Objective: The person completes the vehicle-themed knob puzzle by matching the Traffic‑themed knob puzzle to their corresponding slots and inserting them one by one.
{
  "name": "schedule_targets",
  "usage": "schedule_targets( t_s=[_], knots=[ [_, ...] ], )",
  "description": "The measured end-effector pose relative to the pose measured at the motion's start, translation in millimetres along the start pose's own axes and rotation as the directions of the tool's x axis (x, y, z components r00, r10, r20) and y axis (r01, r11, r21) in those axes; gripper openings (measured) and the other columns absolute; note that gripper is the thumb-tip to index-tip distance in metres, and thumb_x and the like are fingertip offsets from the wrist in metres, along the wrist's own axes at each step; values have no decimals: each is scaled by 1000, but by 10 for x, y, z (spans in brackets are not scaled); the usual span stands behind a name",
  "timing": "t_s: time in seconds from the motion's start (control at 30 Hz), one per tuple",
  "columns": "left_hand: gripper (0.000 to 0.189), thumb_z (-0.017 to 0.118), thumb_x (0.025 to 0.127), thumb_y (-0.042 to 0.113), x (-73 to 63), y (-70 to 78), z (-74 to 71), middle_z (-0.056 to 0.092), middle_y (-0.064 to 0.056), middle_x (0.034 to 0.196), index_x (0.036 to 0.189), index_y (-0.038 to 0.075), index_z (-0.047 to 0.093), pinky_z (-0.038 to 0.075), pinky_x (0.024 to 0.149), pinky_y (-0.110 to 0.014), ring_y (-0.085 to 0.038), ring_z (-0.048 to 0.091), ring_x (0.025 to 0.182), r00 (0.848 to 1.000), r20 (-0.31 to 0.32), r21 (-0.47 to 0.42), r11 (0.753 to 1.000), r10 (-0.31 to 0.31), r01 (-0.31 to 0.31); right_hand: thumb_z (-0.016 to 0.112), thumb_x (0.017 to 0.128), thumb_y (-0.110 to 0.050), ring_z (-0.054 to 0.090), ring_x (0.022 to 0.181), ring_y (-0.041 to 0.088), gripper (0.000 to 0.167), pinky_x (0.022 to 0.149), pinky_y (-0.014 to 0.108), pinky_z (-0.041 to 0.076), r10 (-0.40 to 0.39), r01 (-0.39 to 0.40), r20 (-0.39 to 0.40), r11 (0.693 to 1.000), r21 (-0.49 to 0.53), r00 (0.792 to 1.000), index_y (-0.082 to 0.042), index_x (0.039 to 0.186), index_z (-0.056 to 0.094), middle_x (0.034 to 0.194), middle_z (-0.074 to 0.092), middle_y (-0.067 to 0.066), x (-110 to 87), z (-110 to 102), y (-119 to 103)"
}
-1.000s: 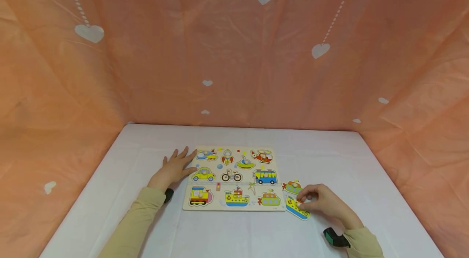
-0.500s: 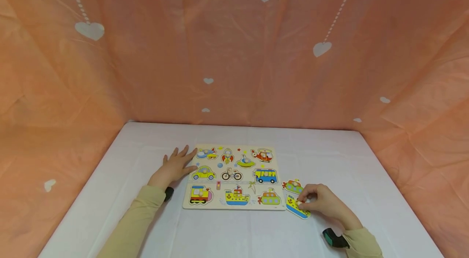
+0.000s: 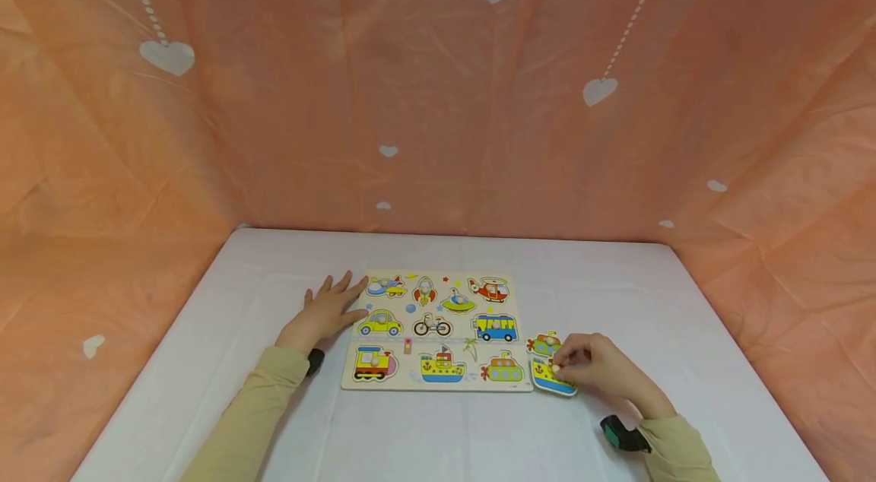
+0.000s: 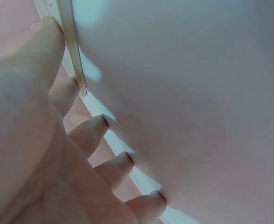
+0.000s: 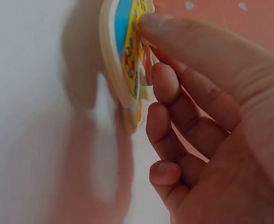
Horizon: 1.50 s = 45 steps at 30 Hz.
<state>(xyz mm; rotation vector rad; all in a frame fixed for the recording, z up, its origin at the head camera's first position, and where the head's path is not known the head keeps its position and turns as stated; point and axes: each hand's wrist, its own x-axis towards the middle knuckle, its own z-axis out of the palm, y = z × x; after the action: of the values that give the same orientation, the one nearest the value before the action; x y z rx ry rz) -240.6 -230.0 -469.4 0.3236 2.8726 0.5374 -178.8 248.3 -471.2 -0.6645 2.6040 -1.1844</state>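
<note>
In the head view my right hand (image 3: 605,368) pinches the small knob of a yellow and blue ship puzzle piece (image 3: 551,386) just right of the puzzle board (image 3: 405,362). The right wrist view shows this ship piece (image 5: 122,51) tilted and raised off the table, its shadow beside it. A green submarine puzzle piece (image 3: 541,346) lies behind it, partly hidden by my fingers. My left hand (image 3: 318,318) is spread at the board's left side. Its thumb and index finger touch the board edge (image 4: 71,46); the other fingertips rest on the table.
Several knobbed vehicle pieces sit in the board, among them a bus (image 3: 496,328) and a train (image 3: 372,364). The ship recess (image 3: 442,369) and submarine recess (image 3: 505,370) show printed pictures. A white-covered table (image 3: 424,436) lies below, with an orange curtain (image 3: 438,102) behind.
My right hand has risen slightly with the ship piece, which has turned to lie closer to level. The submarine piece shifted a little. My left hand and the board keep their places.
</note>
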Motion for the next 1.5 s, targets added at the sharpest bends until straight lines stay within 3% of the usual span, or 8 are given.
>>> schedule_targets(
  t_s=[0.2,0.33,0.8,1.13,1.5],
  knots=[
    [71,60,93,41,-16,8,-7,16,-23,155,151,15,30,3,103,-73,-53,5,138,1000,-1,-16,1000,-8,7,80,79,-21,53,73,12,9,63,24,40,-32,32,2,999,-33,999,-24,83,73,79,62,-9,141,41,-87],
    [71,60,93,41,-24,22,-13,16,-22,155,151,15,29,3,103,-73,-53,6,138,1000,5,-9,1000,-12,12,80,79,-19,53,72,12,8,62,24,42,-89,89,25,996,2,996,-19,84,73,81,63,-7,229,87,-146],
    [70,60,93,40,-28,30,-27,16,-23,155,151,15,30,3,102,-73,-53,6,138,1000,4,-15,1000,-9,9,79,79,-15,58,76,11,10,69,23,49,-143,139,107,989,50,984,-17,85,72,82,65,-7,446,335,-343],
    [71,60,93,41,-7,22,-20,16,-22,155,151,15,29,3,103,-73,-53,5,138,1000,11,-9,1000,-13,13,80,80,-21,50,68,9,9,58,20,40,-142,138,117,990,36,983,-20,85,72,80,64,-10,582,525,-498],
    [71,59,93,42,-1,8,-8,14,-22,156,152,16,28,1,103,-72,-52,4,138,1000,15,-14,1000,-14,14,78,81,-15,60,77,10,9,68,25,52,-188,170,156,977,126,970,-15,88,72,86,65,-6,714,709,-599]
  ],
)
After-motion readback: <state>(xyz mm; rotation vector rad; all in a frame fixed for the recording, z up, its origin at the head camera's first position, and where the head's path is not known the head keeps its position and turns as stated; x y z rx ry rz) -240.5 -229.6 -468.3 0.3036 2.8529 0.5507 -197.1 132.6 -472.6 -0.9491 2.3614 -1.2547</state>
